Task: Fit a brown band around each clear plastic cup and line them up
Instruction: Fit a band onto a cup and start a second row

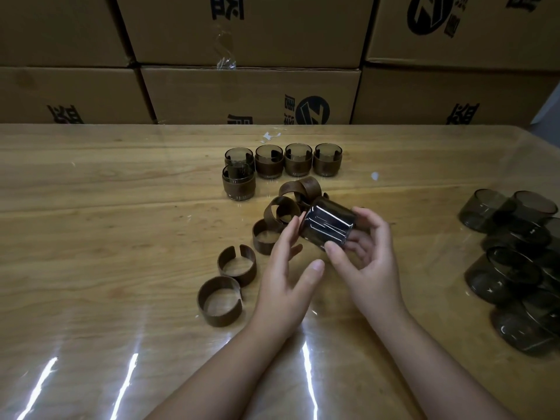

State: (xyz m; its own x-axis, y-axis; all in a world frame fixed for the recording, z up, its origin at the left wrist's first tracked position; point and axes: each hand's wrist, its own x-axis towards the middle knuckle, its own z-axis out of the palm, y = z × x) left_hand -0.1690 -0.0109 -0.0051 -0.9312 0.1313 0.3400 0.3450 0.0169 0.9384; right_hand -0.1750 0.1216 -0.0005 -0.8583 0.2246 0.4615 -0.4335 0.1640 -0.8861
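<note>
My right hand (pixel 368 259) grips a bare smoky clear cup (pixel 328 224) tipped on its side above the table's middle. My left hand (pixel 286 268) hovers just left of it, fingers straight and relaxed, fingertips near the cup's base, holding nothing. Several loose brown bands (pixel 238 265) lie on the table around and behind my hands; some are partly hidden by the cup. Several banded cups (pixel 298 160) stand in a row further back, with one more (pixel 238 181) in front of the row's left end.
A pile of several bare cups (pixel 512 262) lies at the right edge of the glossy wooden table (pixel 106 225). Stacked cardboard boxes (pixel 251 89) wall off the far side.
</note>
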